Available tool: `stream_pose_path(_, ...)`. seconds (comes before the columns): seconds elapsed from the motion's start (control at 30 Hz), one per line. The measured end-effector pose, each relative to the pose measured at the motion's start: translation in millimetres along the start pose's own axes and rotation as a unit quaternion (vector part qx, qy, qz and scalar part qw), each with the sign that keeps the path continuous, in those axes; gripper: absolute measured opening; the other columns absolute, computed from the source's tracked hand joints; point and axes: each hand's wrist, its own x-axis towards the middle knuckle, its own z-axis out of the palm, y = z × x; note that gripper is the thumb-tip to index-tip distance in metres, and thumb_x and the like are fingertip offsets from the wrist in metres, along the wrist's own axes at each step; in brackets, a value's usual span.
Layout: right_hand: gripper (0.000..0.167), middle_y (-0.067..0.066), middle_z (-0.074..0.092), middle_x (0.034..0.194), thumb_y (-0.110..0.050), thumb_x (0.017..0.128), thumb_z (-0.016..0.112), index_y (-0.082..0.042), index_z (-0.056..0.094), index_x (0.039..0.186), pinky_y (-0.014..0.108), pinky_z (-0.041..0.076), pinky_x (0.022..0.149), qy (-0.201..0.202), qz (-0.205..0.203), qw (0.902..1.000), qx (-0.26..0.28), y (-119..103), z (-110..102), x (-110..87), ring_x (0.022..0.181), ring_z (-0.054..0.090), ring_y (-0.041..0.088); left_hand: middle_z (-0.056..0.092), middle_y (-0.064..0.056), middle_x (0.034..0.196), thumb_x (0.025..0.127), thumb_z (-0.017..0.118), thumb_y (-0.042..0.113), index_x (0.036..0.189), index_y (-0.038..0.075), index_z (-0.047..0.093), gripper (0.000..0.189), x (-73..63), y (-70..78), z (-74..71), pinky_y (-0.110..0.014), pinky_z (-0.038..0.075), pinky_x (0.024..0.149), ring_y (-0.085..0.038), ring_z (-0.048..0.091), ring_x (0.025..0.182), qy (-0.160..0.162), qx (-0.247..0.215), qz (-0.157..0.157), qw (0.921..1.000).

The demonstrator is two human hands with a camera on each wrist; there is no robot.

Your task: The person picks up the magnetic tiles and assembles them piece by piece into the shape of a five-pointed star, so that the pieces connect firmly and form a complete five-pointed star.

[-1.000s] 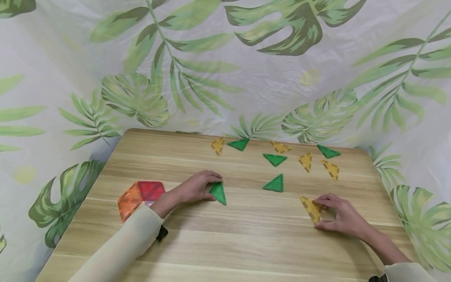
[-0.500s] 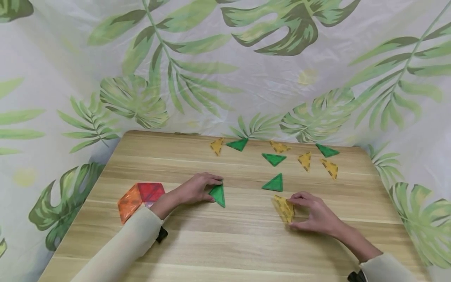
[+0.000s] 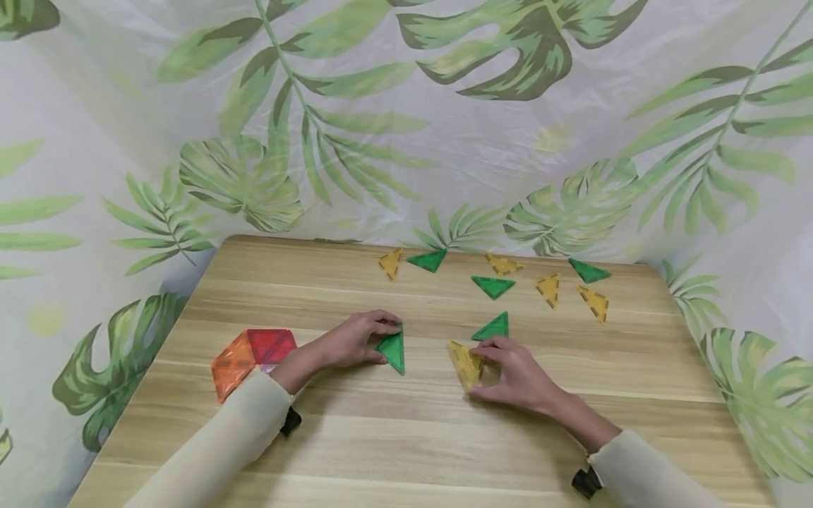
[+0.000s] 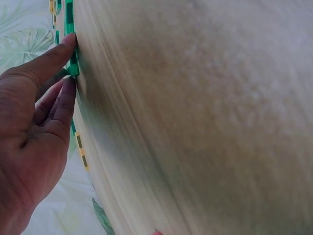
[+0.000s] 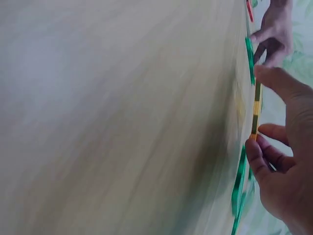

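In the head view my left hand (image 3: 349,341) pinches a green triangular magnetic tile (image 3: 394,353) on the table between thumb and fingers. To its right, my right hand (image 3: 517,377) grips a yellow triangular magnetic tile (image 3: 465,365) by its edges. A gap separates the two held tiles. Seen from the right wrist, the yellow tile (image 5: 256,110) is held edge-on, slightly above the tabletop. Another green triangle (image 3: 495,326) lies just behind the right hand, which partly covers it. The left wrist view shows the thumb and fingers on the green tile's edge (image 4: 72,58).
Several loose tiles, such as a green triangle (image 3: 493,286) and a yellow triangle (image 3: 595,302), lie toward the back of the wooden table (image 3: 394,451). Joined orange (image 3: 232,365) and red tiles (image 3: 273,344) sit at the left, partly behind the left forearm. A leaf-patterned cloth (image 3: 356,127) hangs behind.
My right hand has carried the yellow tile leftward across the table, close to the green one. The left hand stays in place, while its green tile has turned slightly.
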Motion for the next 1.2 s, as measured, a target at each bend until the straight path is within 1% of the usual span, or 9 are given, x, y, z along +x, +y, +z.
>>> stream_pose_path(0.1,0.066,0.006,0.070,0.119,-0.040,0.071,0.099,-0.005,0.078,0.123,0.042,0.059,0.093,-0.002,0.016,0.9999,0.006,-7.5,8.4,10.7,0.108,0.066,0.021,0.059,-0.016,0.148,0.088,0.088,0.011,0.141,-0.004,0.065,0.060,0.7,-1.4,0.4,-0.047,0.051,0.111,-0.034,0.058,0.135,0.000,0.004,0.004,1.0000)
stream_pose_path(0.27,0.067,0.004,0.069,0.116,-0.039,0.071,0.099,-0.001,0.077,0.122,0.038,0.058,0.090,-0.004,0.033,0.9994,0.012,-17.0,20.0,26.2,0.104,0.064,0.018,0.060,-0.016,0.149,0.088,0.088,0.013,0.141,-0.003,0.065,0.059,0.6,-1.4,0.8,-0.049,0.049,0.112,-0.036,0.057,0.137,-0.004,0.011,0.002,0.9999)
stream_pose_path(0.5,0.067,0.006,0.068,0.114,-0.041,0.072,0.097,-0.002,0.077,0.123,0.038,0.057,0.087,-0.004,0.035,0.9994,-0.004,-29.8,33.4,42.5,0.102,0.062,0.019,0.058,-0.015,0.152,0.089,0.087,0.013,0.142,-0.002,0.065,0.059,2.5,-0.2,0.3,-0.051,0.046,0.115,-0.036,0.054,0.141,-0.010,0.009,-0.004,0.9999)
stream_pose_path(0.7,0.066,0.008,0.069,0.111,-0.040,0.072,0.098,-0.001,0.078,0.121,0.041,0.058,0.087,0.015,0.039,0.9990,-0.018,-36.9,42.3,51.1,0.102,0.065,0.023,0.058,-0.015,0.152,0.090,0.086,0.013,0.142,-0.002,0.064,0.059,4.4,1.4,0.2,-0.052,0.046,0.115,-0.036,0.054,0.141,-0.014,0.011,-0.003,0.9998)
stream_pose_path(0.87,0.064,0.010,0.070,0.109,-0.040,0.072,0.097,0.000,0.077,0.118,0.043,0.058,0.090,0.027,0.038,0.9985,-0.029,-43.6,50.5,57.8,0.102,0.066,0.026,0.059,-0.014,0.152,0.089,0.087,0.014,0.141,-0.001,0.066,0.058,4.9,2.3,1.3,-0.051,0.047,0.114,-0.035,0.056,0.140,-0.010,0.016,-0.001,0.9998)
stream_pose_path(1.0,0.065,0.011,0.070,0.108,-0.040,0.071,0.098,0.002,0.077,0.116,0.044,0.058,0.089,0.040,0.038,0.9978,-0.036,-48.7,54.5,60.7,0.101,0.066,0.027,0.060,-0.014,0.151,0.089,0.087,0.014,0.140,-0.001,0.067,0.056,7.4,3.7,2.7,-0.051,0.048,0.113,-0.035,0.057,0.138,-0.008,0.018,0.003,0.9998)
stream_pose_path(1.2,0.065,0.009,0.068,0.107,-0.041,0.073,0.099,0.002,0.077,0.116,0.040,0.057,0.084,0.038,0.041,0.9976,-0.041,-51.4,56.6,61.0,0.098,0.064,0.024,0.060,-0.015,0.151,0.090,0.086,0.012,0.139,-0.001,0.067,0.055,9.7,4.4,4.9,-0.050,0.048,0.113,-0.035,0.058,0.138,-0.008,0.017,0.001,0.9998)
